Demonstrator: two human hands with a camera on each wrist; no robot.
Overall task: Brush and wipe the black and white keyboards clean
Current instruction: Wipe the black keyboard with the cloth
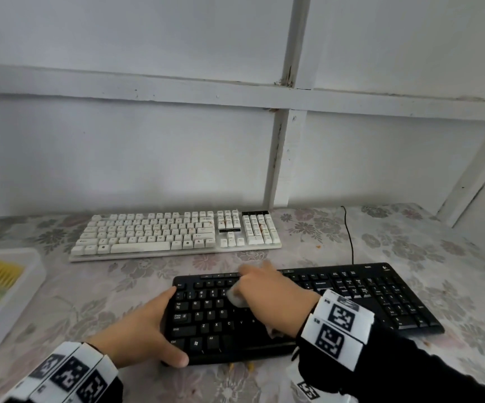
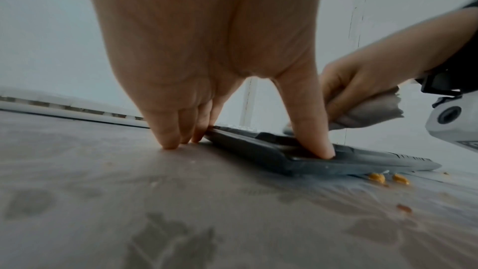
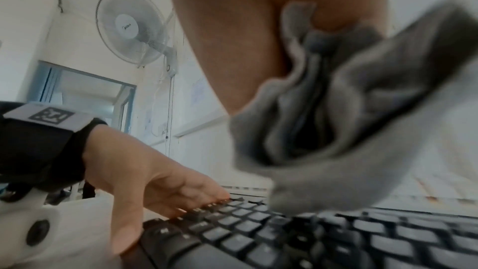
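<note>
The flat black plastic keyboard lies on the tabletop, just before the white keyboard. The left hand clasps its left end; being light, it probably slides. The right hand grips a soft grey cloth over the keys.

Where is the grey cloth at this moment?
In the head view the cloth is under the right hand, on the left half of the black keyboard, right of the left hand.

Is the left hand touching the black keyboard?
Touching. In the left wrist view, the left hand has its thumb planted on the black keyboard, with its fingers against the keyboard's end.
</note>
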